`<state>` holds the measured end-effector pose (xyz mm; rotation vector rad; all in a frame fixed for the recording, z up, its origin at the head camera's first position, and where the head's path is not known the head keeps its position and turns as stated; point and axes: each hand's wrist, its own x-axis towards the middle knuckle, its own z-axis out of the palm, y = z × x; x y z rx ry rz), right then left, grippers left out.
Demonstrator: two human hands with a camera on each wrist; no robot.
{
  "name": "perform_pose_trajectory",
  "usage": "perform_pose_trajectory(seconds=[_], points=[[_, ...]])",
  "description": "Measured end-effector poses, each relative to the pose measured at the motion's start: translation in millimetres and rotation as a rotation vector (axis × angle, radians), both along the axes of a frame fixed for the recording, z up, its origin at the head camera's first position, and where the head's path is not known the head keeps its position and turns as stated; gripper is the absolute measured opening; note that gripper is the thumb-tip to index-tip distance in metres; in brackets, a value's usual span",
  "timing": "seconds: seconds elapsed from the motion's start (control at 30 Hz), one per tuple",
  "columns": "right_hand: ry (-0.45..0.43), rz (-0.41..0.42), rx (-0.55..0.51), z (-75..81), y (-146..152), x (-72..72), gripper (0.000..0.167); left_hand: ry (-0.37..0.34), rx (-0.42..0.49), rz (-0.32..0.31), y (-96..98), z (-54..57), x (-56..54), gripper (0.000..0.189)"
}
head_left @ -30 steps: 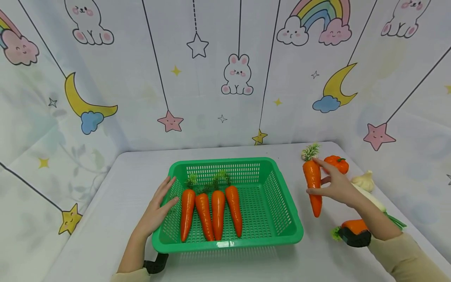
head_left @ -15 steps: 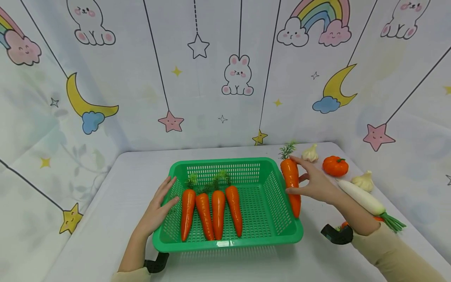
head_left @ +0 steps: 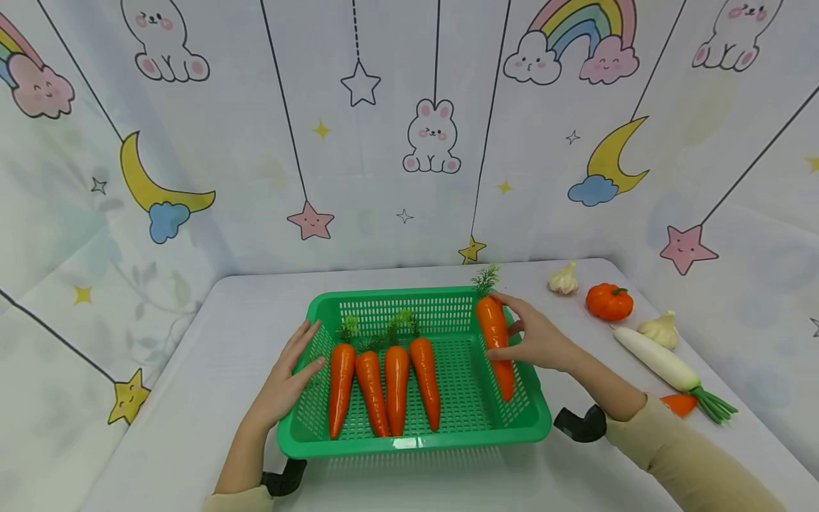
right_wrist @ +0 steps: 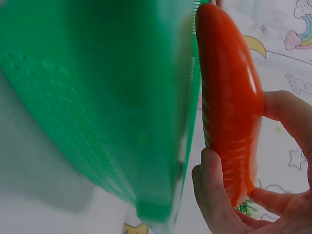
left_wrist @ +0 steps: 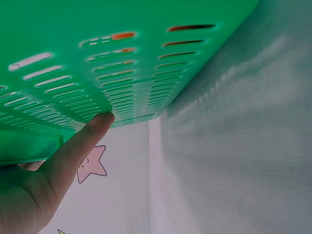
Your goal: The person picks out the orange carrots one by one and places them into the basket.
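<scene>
In the head view, several orange carrots [head_left: 396,387] with green tops lie side by side in the left half of a green plastic basket [head_left: 409,445]. My left hand [head_left: 284,380] rests at the basket's left rim with fairly straight fingers. One finger touches the slotted outer wall in the left wrist view. My right hand [head_left: 534,338] grips another carrot [head_left: 494,327] between thumb and fingers, above the right side of the basket. In the right wrist view, this carrot [right_wrist: 231,92] appears beside the basket's rim, its leafy top mostly hidden by the hand.
Along the table's right side lie a garlic bulb [head_left: 564,279], an orange pumpkin [head_left: 609,302], a second garlic bulb [head_left: 660,330] and a white radish [head_left: 659,359]. A partly hidden orange carrot [head_left: 680,404] lies by the radish's green leaves. A patterned cloth [head_left: 384,142] hangs behind the table.
My right hand has carried the carrot leftward from the table's right side, across the basket's right rim to over its inside. My left hand and the other carrots have stayed in place.
</scene>
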<state>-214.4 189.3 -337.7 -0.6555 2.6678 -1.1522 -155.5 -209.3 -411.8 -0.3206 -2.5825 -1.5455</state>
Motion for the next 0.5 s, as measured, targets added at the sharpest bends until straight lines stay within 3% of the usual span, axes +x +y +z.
perform_pose_trajectory(seconds=[0.3,0.5], points=[[-0.046,0.010,0.010,-10.0,-9,1.1,0.092,0.002,0.004,0.004,0.2,2.3,1.5,0.057],[-0.048,0.047,0.027,-1.0,-12,1.4,0.093,0.000,0.009,0.001,0.8,1.8,1.4,0.056]])
